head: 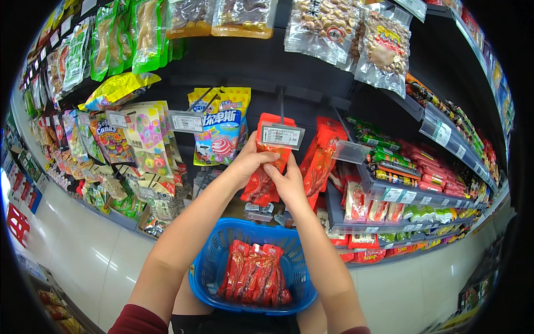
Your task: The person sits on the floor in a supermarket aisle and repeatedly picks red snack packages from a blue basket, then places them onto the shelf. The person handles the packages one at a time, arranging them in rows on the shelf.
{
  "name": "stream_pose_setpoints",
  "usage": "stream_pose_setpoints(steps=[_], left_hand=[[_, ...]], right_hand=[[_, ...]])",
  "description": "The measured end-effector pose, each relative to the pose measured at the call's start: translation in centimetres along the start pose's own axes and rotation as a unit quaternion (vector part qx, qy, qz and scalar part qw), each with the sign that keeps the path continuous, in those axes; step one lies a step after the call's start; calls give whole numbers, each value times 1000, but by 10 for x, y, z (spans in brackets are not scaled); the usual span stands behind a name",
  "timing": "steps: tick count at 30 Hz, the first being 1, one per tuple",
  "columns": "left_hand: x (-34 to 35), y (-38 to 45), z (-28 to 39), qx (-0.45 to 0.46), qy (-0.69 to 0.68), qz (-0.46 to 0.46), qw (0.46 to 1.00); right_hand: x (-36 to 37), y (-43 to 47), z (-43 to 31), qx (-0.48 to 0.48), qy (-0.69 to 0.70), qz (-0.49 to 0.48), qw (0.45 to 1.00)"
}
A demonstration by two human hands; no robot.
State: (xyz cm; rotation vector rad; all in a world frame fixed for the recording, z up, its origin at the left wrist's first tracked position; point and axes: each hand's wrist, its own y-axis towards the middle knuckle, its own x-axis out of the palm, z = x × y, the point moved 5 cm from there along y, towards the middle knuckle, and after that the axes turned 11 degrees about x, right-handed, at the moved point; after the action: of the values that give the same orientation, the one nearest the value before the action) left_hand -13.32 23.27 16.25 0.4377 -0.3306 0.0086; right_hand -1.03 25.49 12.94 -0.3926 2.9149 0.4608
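Both my hands are raised to a red snack packet [259,183] that hangs at a metal display hook, behind a clear price-tag holder [278,136]. My left hand [250,160] grips the packet's left side, its thumb across the front just below the tag. From the right, my right hand [288,179] holds the same packet, thumb tip close to the left thumb. Below my forearms, a blue plastic shopping basket [254,309] holds several similar red packets [256,273], lying side by side. More red packets [319,158] hang on the hook just to the right.
A blue and yellow candy bag [219,129] hangs left of my hands, with other candy bags [148,142] beyond. Bags of nuts [381,50] hang above. Shelves of sausages [434,167] with a protruding edge run along the right. Pale floor tiles [83,259] show at the lower left.
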Motion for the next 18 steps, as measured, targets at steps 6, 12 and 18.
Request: stream_pose_setpoints(steps=[6,12,18], left_hand=[[-1,-40,1,50,30,14,998],[-25,-87,-47,103,200,15,974],[2,-115,-23,117,314,1,942]], right_hand=[[0,-46,-7,-74,-59,44,995],[4,-84,7,-47,-68,61,995],[-1,-98,14,-25,71,58,995]])
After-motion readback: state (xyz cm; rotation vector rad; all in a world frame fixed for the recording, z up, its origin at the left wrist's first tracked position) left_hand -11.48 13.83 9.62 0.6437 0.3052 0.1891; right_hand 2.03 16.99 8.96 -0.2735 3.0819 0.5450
